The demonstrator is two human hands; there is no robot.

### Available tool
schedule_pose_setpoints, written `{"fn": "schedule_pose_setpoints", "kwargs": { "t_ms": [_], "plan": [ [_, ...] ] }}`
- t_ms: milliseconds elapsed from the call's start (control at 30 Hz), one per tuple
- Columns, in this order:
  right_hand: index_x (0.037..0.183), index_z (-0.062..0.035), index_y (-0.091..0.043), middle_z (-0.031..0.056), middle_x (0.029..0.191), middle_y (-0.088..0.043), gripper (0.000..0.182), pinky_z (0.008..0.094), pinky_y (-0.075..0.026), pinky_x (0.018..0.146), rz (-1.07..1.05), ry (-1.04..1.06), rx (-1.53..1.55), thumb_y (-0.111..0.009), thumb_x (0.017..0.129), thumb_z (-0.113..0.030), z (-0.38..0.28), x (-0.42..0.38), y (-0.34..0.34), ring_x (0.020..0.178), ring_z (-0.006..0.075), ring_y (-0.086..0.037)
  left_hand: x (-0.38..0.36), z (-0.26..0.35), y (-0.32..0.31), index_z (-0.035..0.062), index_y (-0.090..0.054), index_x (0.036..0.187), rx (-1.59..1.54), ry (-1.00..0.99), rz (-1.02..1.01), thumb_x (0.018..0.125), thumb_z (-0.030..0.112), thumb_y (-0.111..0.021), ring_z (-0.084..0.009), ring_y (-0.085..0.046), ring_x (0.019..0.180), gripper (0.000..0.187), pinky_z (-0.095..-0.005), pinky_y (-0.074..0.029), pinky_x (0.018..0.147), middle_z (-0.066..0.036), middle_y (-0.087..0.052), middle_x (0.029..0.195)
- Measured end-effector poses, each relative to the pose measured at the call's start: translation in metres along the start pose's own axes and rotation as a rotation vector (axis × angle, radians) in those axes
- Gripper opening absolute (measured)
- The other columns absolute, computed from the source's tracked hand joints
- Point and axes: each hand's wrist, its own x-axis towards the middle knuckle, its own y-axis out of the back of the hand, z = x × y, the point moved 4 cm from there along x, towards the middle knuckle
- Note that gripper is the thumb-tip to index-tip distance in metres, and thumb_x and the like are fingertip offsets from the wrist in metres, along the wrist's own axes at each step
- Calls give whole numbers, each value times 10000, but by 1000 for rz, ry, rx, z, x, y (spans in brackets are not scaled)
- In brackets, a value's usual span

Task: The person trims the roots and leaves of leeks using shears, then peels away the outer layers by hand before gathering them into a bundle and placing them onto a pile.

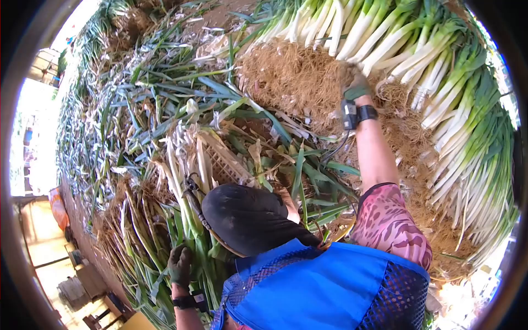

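Observation:
My right hand (355, 82), in a dirty glove, is among the brown roots at the base of the cleaned leeks (379, 49). Its fingers bend down at the root end of a white stalk; their tips are partly hidden. Lower left, my gloved left hand (180, 265) lies on the green leaves of untrimmed leeks (148, 236), fingers curled against the stalks. Beside it, several thicker leek stalks (190, 220) lean along my dark-trousered knee (242, 214). The cleaned leeks fan out in a long curved row, roots toward me and green tops outward.
Stripped leaves and peelings (181, 93) cover the ground ahead and to the left. A woven crate or basket (220, 159) is partly buried in front of my knee. A dark thin cord (333, 151) runs from my right wrist strap. More uncleaned leeks (129, 22) lie at the far left.

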Motion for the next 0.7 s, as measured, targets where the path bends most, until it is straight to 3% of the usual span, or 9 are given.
{"fn": "schedule_pose_setpoints", "kwargs": {
  "t_ms": [167,300,433,467,500,533,567,633,700],
  "plan": [
    [1218,-108,-563,52,1007,-634,308,380,-563,654,224,54,-275,-533,1008,-332,-11,13,0,873,214,-645,10,-2,-2,8,-626,1141,-15,86,-9,928,249,-664,-85,-570,805,324,-242,-473,717,-7,-645,953],
    [1260,-112,-536,98,1002,-624,360,316,-551,638,312,8,-386,-584,982,-336,-6,-44,-23,797,195,-647,26,-3,-13,-14,-588,1188,72,-48,69,936,268,-653,-114,-589,850,384,-272,-492,765,-34,-649,1000],
    [1028,-107,-620,27,742,-594,263,264,-488,518,187,-116,-923,-582,965,-359,3,-118,14,565,156,-576,57,15,-35,-18,-545,1222,971,-460,306,801,339,-767,-224,-650,924,595,-328,-519,815,-157,-666,1044],
    [789,-64,-542,51,677,-583,238,269,-503,553,131,-133,-1154,-558,966,-223,8,-144,33,644,156,-645,69,16,-43,-19,-539,1219,903,-335,238,774,343,-780,-241,-657,910,622,-338,-526,801,-170,-669,1032],
    [810,-62,-584,81,692,-585,131,301,-512,590,-89,-308,-2071,-577,900,-157,19,-146,76,648,183,-638,80,15,-49,-20,-533,1216,836,-211,171,746,346,-793,-258,-664,895,650,-348,-533,788,-182,-671,1019],
    [856,-19,-639,126,768,-641,119,344,-526,642,-453,-48,-2704,-573,842,-117,49,-169,112,693,233,-644,89,12,-53,-21,-528,1212,768,-91,105,719,349,-807,-275,-671,881,677,-358,-540,774,-194,-673,1007],
    [929,1,-673,163,887,-690,201,388,-534,681,-918,-84,-2927,-585,860,-167,79,-204,161,790,275,-668,103,-1,-52,-19,-526,1204,674,-51,49,713,334,-810,-270,-670,843,668,-360,-544,743,-181,-676,981],
    [1108,-47,-692,175,1118,-690,384,423,-531,852,-749,-833,-2678,-627,873,-343,96,-294,203,998,321,-674,135,-34,-46,-15,-523,1189,484,31,-56,702,305,-815,-259,-668,765,651,-365,-551,682,-153,-682,929],
    [1156,-62,-685,167,1158,-681,424,428,-518,897,-1107,-807,-2748,-628,858,-359,118,-316,224,1044,331,-664,119,-12,-50,5,-556,1150,198,30,-107,696,182,-805,-178,-634,670,547,-323,-533,595,-78,-676,851]
  ]
}}
